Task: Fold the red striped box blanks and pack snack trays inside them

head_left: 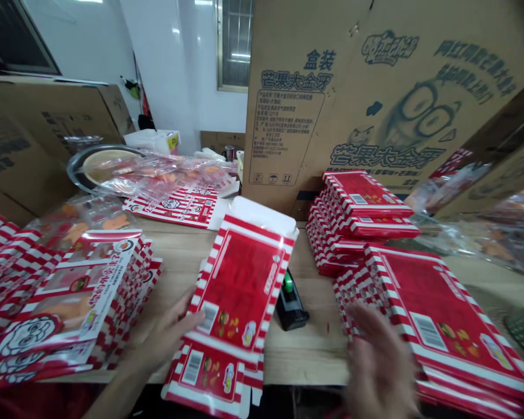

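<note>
My left hand grips a red-and-white striped carton by its left edge. The carton is flat in shape, tilted, and its white end flap stands open at the top. Beneath it lies another red carton, at the table's front edge. Blurred by motion, my right hand is beside a stack of red cartons on the right; its fingers look apart, with nothing seen between them. A black tape dispenser with a green core sits just right of the held carton.
Striped cartons with clear windows are stacked on the left. Farther back stand another pile of red cartons and a large cardboard box. Clear plastic packs lie over a round basin at the back left.
</note>
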The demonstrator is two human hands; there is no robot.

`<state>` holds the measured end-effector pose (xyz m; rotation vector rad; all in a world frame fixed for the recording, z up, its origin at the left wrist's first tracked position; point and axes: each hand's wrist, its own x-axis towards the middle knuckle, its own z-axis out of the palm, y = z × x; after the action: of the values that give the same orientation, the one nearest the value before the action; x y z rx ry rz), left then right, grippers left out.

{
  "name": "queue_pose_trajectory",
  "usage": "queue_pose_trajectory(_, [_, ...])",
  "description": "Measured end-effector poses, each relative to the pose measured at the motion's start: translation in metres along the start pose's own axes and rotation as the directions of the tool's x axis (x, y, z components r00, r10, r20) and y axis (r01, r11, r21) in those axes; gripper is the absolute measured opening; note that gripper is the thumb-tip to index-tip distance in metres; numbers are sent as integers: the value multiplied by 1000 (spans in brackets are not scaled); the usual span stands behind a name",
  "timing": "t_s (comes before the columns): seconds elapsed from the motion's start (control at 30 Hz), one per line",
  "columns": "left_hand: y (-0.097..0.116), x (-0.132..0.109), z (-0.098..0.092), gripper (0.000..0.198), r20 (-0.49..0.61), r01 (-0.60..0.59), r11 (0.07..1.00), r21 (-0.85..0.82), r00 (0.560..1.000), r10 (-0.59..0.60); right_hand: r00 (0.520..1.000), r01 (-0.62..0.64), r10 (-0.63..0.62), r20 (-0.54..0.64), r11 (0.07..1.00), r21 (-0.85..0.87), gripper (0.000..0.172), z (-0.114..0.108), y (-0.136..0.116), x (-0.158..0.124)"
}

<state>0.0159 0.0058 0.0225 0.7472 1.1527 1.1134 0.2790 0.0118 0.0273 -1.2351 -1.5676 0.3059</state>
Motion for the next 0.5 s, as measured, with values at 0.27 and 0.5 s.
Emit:
queue_pose_trajectory(0.27, [-16, -33, -17, 77, -61, -123, 971, 206, 989, 138, 862, -488, 307, 403, 716, 499, 55, 91, -33, -13])
queue_pose_trajectory(0.5, [-11, -15, -32, 36, -57, -199, 929, 311, 972, 227, 811, -555, 426, 400, 777, 297, 29, 101, -25, -42])
